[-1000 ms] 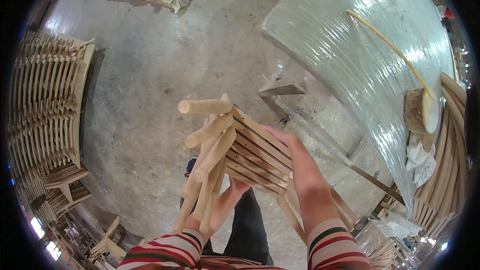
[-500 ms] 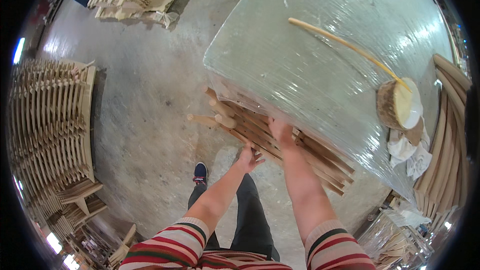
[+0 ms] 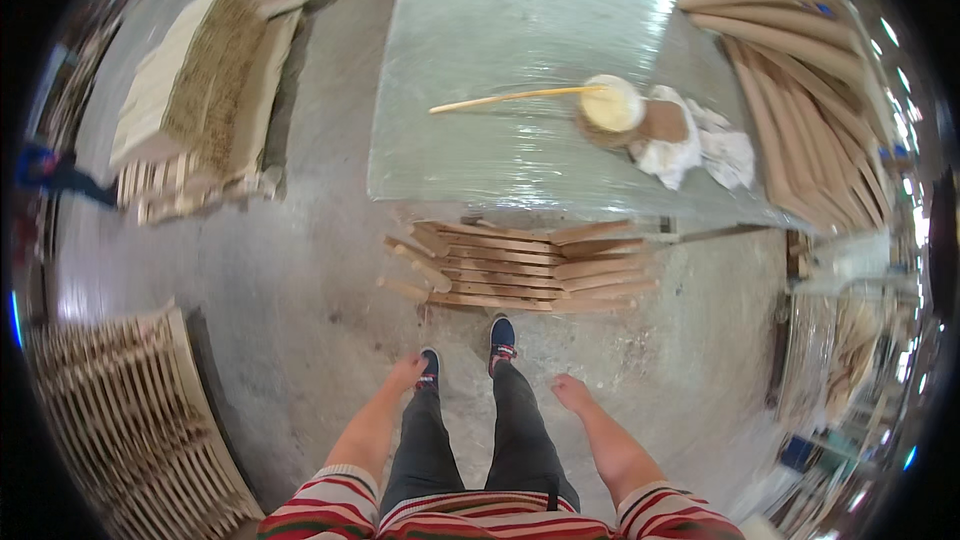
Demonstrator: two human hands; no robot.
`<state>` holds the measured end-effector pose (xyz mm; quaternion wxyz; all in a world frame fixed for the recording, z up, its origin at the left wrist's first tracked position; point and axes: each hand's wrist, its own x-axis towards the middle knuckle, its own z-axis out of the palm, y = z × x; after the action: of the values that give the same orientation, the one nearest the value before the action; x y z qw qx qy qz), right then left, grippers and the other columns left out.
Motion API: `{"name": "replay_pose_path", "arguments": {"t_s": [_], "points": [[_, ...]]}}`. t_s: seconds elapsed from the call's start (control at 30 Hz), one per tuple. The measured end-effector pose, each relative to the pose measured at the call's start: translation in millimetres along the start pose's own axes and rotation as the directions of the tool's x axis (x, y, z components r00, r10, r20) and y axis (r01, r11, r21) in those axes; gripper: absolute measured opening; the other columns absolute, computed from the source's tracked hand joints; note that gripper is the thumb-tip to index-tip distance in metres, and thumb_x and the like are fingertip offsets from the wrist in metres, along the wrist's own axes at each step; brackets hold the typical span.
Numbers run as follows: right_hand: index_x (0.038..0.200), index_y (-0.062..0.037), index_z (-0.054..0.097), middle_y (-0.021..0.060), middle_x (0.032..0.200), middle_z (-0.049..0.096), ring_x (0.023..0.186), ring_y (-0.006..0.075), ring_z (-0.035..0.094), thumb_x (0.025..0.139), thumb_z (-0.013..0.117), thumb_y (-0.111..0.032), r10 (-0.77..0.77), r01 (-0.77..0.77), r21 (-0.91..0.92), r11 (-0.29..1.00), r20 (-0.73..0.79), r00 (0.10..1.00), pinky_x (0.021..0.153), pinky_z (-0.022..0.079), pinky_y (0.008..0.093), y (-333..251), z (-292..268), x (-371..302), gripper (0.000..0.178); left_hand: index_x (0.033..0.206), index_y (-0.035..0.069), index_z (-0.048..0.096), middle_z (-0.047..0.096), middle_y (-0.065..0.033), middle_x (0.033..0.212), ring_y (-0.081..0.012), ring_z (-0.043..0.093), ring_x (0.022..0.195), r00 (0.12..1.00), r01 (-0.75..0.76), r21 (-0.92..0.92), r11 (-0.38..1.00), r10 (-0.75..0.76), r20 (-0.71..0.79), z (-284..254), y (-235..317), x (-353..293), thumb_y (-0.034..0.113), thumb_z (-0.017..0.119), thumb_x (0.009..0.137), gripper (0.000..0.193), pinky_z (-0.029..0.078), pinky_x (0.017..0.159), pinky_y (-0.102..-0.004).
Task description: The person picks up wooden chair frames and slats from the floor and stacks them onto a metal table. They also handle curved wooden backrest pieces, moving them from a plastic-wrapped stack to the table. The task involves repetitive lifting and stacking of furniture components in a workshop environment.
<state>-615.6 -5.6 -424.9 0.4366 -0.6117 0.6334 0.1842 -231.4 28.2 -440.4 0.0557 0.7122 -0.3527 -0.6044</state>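
Note:
Both my hands are away from the woodwork, hanging at either side of my legs. My left hand, somewhat smeared, is beside my left shoe with its fingers curled in. Level with my right shin, my right hand is loosely closed, and nothing shows in it. Beyond my shoes a slatted wooden frame stands on the floor, with round pegs or legs at its left end and flat pieces at its right. It sits close to the near edge of a film-wrapped table.
On the table are a pot of pale stuff, a long yellowish stick and white cloths. Curved wooden parts are stacked at right. Wood piles and a slatted stack stand at left; a person is far left.
My hands have let go of the slatted frame and drawn back to my sides. The view has turned, so the frame and table edge now lie straight across ahead of me.

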Motion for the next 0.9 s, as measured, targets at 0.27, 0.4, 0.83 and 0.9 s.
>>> {"name": "replay_pose_path", "arguments": {"t_s": [0.27,0.4,0.83,0.9], "points": [[0.103,-0.0095,0.060,0.0152,0.101,0.061,0.096,0.0319,0.057,0.076,0.051,-0.034,0.439,-0.366,0.482,0.796,-0.044,0.897,0.083,0.045,0.0403,3.2,142.0,-176.9,0.038,0.105,0.000,0.058,0.059,-0.0197,0.105,-0.0317,0.056,0.100,0.967,-0.123,0.642,0.756,-0.053,0.248,-83.4,3.0,-98.3,0.033,0.043,0.085,0.042,0.042,0.085,-0.0406],[0.105,-0.0072,0.059,0.0158,0.095,0.063,0.090,0.0301,0.060,0.077,0.054,-0.034,0.464,-0.259,0.801,0.540,-0.027,0.885,0.079,0.047,0.0377,-48.0,237.7,-229.1,0.039,0.093,0.002,0.061,0.061,-0.0101,0.078,-0.0195,0.058,0.072,0.885,-0.137,0.909,0.393,-0.364,0.290,-76.0,15.0,-105.1,0.032,0.044,0.084,0.036,0.047,0.062,-0.0343],[0.104,-0.0066,0.060,0.0144,0.101,0.062,0.095,0.0289,0.058,0.080,0.052,-0.043,0.839,0.281,0.936,-0.213,0.027,0.543,0.082,0.045,0.0362,-175.9,520.5,-395.3,0.044,0.107,0.005,0.048,0.059,-0.0094,0.087,-0.0172,0.052,0.060,0.765,-0.640,0.745,0.186,0.244,0.596,232.9,109.1,-240.6,0.019,0.040,0.087,0.025,0.044,0.054,-0.0304],[0.101,-0.0068,0.062,0.0132,0.099,0.063,0.094,0.0281,0.058,0.079,0.052,-0.043,0.833,0.330,0.863,-0.383,0.168,0.526,0.082,0.045,0.0362,-179.9,617.2,-472.6,0.043,0.113,0.006,0.046,0.058,-0.0098,0.083,-0.0161,0.053,0.060,0.680,-0.729,0.622,0.286,0.198,0.706,311.7,0.9,-314.4,0.017,0.044,0.085,0.030,0.043,0.052,-0.0279]]}}
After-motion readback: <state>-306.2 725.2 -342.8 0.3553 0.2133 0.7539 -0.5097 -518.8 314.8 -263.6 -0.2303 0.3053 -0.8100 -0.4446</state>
